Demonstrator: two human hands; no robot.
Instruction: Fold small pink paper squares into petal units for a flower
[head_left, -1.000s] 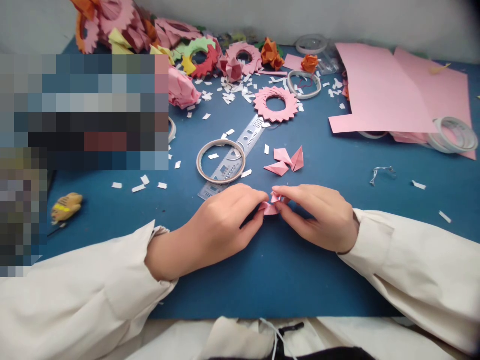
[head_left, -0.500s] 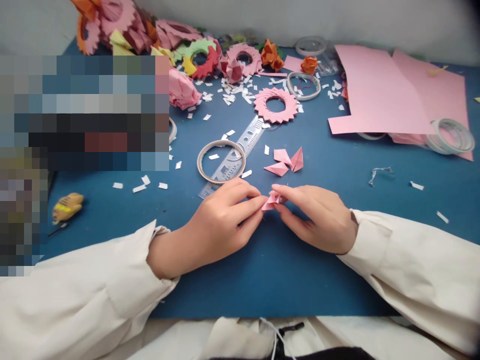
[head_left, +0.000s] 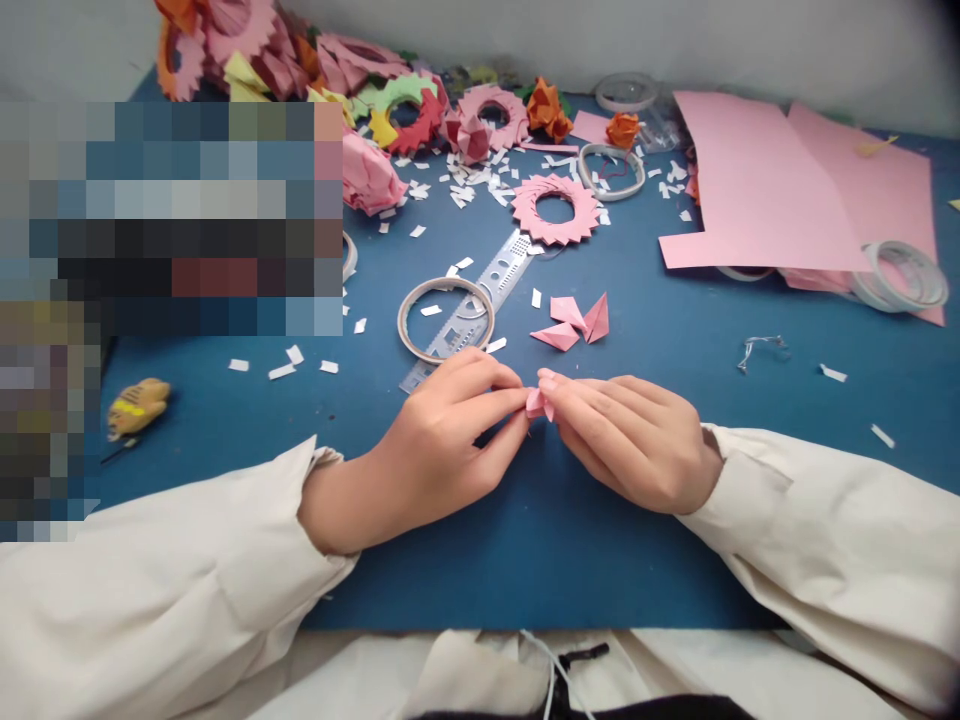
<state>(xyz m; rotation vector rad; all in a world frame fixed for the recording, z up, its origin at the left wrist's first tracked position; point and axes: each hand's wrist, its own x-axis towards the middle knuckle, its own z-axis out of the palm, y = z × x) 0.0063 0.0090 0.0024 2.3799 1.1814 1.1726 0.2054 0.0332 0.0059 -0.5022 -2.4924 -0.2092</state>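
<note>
Between both hands, a small folded pink paper piece point(head_left: 535, 403) is held just above the blue table. My left hand point(head_left: 450, 430) pinches its left side between thumb and fingertips. From the right, the fingers of my right hand point(head_left: 637, 435) press together on the same piece and cover part of it. A pink folded-paper shape with pointed petals point(head_left: 576, 320) lies just beyond my hands. Up and left of it is a roll of double-sided tape point(head_left: 400, 322), resting over a clear stencil ruler point(head_left: 504, 270). A pleated pink paper ring point(head_left: 525, 212) touches the ruler's far end.
Large pink paper sheets point(head_left: 772, 190) and tape rolls point(head_left: 937, 285) lie at the right. Paper rings and flowers point(head_left: 469, 140) line the back, with white scraps point(head_left: 465, 195) around them. A small yellow-brown figure point(head_left: 142, 405) is at the left. Pixelation hides the upper left.
My right fingers have closed down over the pink piece, which has turned slightly, and its right side is now more covered. My left hand keeps its pinch. The view has shifted slightly.
</note>
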